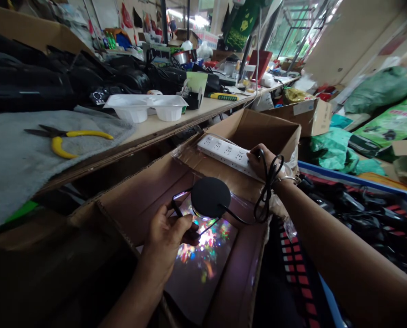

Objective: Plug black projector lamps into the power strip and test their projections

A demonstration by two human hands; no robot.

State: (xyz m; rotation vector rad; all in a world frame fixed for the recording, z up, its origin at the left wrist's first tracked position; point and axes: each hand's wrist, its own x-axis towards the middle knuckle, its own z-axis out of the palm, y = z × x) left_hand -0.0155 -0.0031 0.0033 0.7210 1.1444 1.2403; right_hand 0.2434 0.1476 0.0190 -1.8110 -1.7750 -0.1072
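Note:
My left hand [165, 237] is closed around the black bracket of a round projector light [211, 197], held over an opened cardboard box [135, 196]. The lamp is lit from below and throws multicoloured specks onto the panel [193, 291] in the box. My right hand [261, 163] is closed at the right end of a white power strip [224, 151], which rests on the box's flap. A looped black power cord [267, 193] hangs from its fingers and leads to the lamp. The cord's plug is hidden by the hand.
Yellow-handled pliers [67, 136] lie on a grey cloth [12, 159] on the bench at left. A white plastic tray [149, 105] sits near the bench edge. A blue-and-red basket [294, 269] of black items stands at right. Another cardboard box [297, 116] is behind.

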